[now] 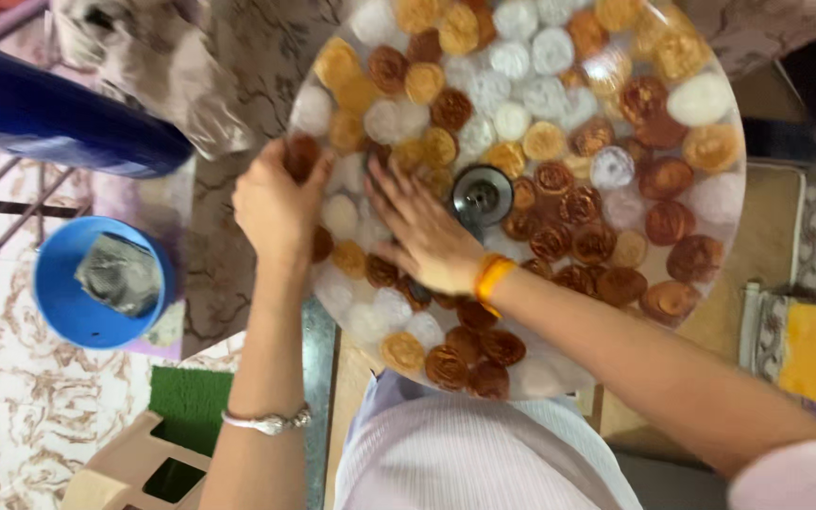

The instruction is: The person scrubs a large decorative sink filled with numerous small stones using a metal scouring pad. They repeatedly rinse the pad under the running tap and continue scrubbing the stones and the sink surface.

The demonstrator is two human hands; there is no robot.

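1. Head view, step in hand: both hands work on a large round tray (710,241) packed with small round rosette-shaped pieces (559,179) in white, golden and dark brown. The tray fills the centre and upper right of the frame.

2. Head view, left hand (276,208): it is closed around 1 dark brown piece (300,156) at the tray's left edge, left of frame centre. A silver bracelet (266,421) sits on that forearm, lower left of centre.

3. Head view, right hand (427,236): it lies open and flat, fingers spread, pressing on the pieces just left of the tray's centre. It grips nothing that can be seen. An orange band (493,277) circles the wrist.

4. Head view, judgement: the step appears to be picking or placing single pieces at the left rim while the other hand steadies the neighbours. The next move likely calls for a light pinch, since the pieces touch one another and could shift.

5. Head view, look of the pieces: coiled surfaces, tightly packed, colours mixed in clusters. A round metal knob (482,195) stands at the tray's centre.

6. Head view, surroundings: a blue bowl (54,293) holding a grey crumpled object (120,274) sits at the left edge, on a patterned floor (2,416).
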